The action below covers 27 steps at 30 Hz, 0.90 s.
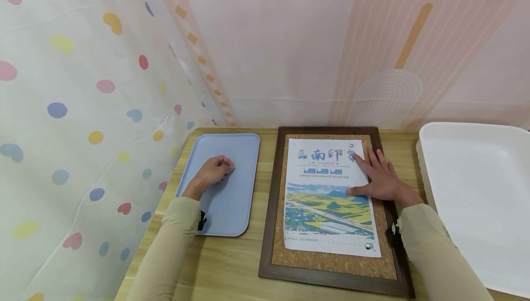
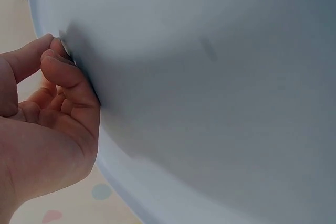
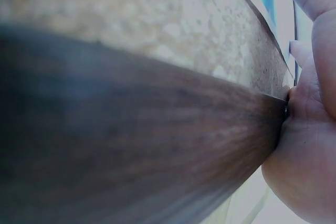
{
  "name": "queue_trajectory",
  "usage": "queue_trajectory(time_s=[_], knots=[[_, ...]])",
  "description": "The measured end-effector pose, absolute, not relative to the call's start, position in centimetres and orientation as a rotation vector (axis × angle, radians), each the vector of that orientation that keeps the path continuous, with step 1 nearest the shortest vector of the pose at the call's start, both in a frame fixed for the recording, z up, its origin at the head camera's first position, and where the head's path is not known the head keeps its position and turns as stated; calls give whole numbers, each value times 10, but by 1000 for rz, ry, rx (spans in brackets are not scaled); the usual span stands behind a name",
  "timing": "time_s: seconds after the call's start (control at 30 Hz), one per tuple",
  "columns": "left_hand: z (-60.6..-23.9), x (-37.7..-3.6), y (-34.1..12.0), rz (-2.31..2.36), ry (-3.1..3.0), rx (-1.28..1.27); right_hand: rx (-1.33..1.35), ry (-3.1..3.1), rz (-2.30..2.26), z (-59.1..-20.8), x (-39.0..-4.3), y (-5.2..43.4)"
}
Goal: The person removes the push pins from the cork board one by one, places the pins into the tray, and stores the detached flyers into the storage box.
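Right hand (image 1: 383, 179) lies flat with fingers spread on the poster (image 1: 329, 195) pinned to the corkboard (image 1: 331, 264), while left of the corkboard the left hand (image 1: 215, 170) pinches something tiny on the blue tray (image 1: 232, 199).

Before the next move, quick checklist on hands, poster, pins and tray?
1. Right hand flat on the poster, fingers straight: ok.
2. Poster lies square on the cork board: ok.
3. Top right pin in place: ok.
4. Bottom right pin in place: ok.
5. Pins at the poster's left corners: none seen, not ok.
6. Left hand over the blue tray, fingertips pinched together; whether it holds a pin: cannot tell.
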<state>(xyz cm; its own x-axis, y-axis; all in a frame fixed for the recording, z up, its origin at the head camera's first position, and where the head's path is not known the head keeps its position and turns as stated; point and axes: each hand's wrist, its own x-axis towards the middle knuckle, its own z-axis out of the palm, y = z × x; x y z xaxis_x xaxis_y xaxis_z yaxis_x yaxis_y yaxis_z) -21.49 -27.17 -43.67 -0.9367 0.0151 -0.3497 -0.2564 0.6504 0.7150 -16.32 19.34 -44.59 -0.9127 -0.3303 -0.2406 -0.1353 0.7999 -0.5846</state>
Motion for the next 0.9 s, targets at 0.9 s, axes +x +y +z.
queue_trajectory(time_s=[0.9], knots=[[-439,-212,-271,1256,2556,-206,-346,2660,-829,-445,-163,192]])
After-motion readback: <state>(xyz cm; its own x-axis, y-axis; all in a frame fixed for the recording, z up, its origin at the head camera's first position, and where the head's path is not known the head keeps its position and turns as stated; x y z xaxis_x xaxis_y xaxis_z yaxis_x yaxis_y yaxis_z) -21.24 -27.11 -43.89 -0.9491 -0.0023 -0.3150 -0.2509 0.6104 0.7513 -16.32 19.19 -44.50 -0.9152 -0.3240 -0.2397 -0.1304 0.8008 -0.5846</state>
